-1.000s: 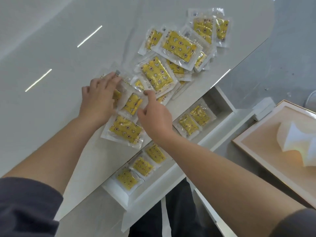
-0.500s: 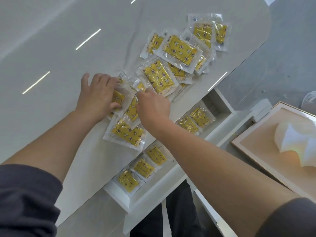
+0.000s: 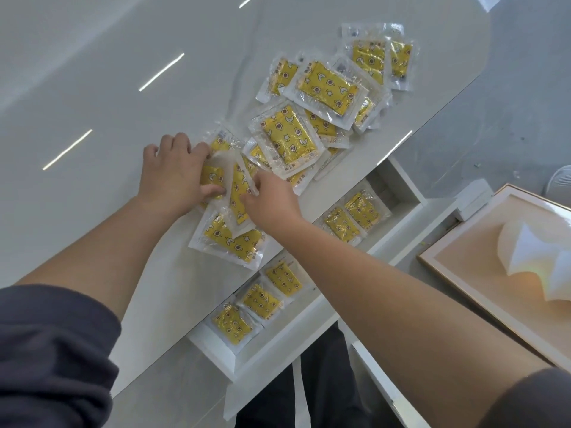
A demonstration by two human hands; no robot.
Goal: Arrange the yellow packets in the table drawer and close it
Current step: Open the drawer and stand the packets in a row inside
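White table (image 3: 123, 88), glossy, spread beneath both hands and far beyond them. Off to the right of the grip, down on the grey floor (image 3: 509, 103), a framed picture (image 3: 463, 251) lying flat. Below the right wrist and forearm, the drawer (image 3: 278, 347) pulled open, white inside. Up and to the right of the fingers, a loose pile (image 3: 327, 88) of yellow packets on the tabletop, overlapping, trailing down to the ones in hand. Left hand (image 3: 176, 177) clamped on a small packet (image 3: 212, 178), thumb across its face, fingers over its far edge. Right hand (image 3: 272, 202) just beside it, fingertips curled onto the wrapper of a tilted packet (image 3: 239, 193), pinching it; the two packets overlapping between the hands. Directly under both grips, nearest the table's edge, a flat packet (image 3: 231, 242) lying in its clear wrapper. Inside the drawer, below the right forearm, three drawer packets (image 3: 262, 301) in a row at the near end; past the forearm, to the right of the grip, two drawer packets (image 3: 352, 217) side by side.
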